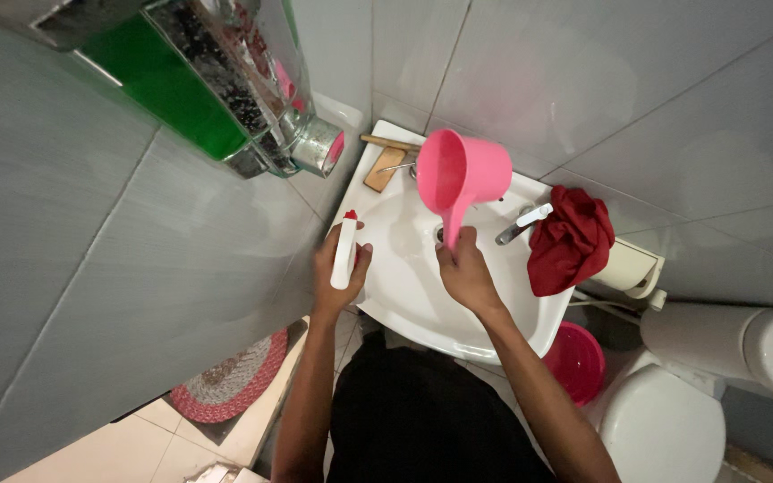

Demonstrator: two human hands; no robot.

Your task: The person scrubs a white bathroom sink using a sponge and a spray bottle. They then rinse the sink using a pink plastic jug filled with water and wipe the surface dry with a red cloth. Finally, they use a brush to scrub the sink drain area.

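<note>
Two hands are at work over a white wash basin point(404, 309), seen from the single head view.

Head view: the left hand point(340, 273) has its grip clenched round a white spray bottle point(344, 255) with a red nozzle tip, held upright at the basin's left rim, nozzle up, probably so it stays ready for use. No label can be made out on it. The right hand point(465, 273) grasps the handle of a pink plastic dipper point(460, 172); the cup is raised above the bowl, its mouth turned towards the left wall, handle pointing down into the fist. It hangs directly over the basin, so any spill would fall into the bowl.

Surroundings: a chrome tap point(521, 224) sits on the basin's right side, with a dark red cloth point(573, 240) bunched on the rim just beside it. A wooden brush point(385, 161) lies at the back edge. A red bucket point(576, 360) stands under the basin, a white toilet point(664, 420) to its right, a woven round mat point(230, 380) on the floor at left.
</note>
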